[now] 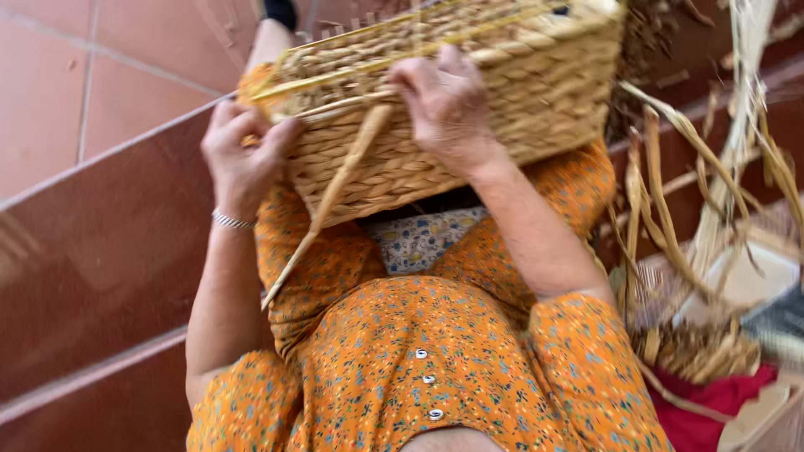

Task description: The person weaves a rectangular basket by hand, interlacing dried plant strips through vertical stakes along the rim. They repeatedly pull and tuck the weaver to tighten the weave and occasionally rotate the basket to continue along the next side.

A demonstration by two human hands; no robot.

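A rectangular woven straw basket [536, 92] rests on my knees, over an orange flowered dress. My left hand [241, 159] grips the basket's near left corner, with a metal bracelet on its wrist. My right hand [448, 105] presses on the basket's near rim and pinches a long flat straw strand [331, 197]. The strand hangs loose from the rim down across my lap toward the left.
Dried straw leaves and stalks [695, 167] lie piled to the right, above a red cloth [712, 402] and a pale box [766, 423]. Reddish tiled steps [92, 251] run along the left side. A shoe [278, 12] shows past the basket.
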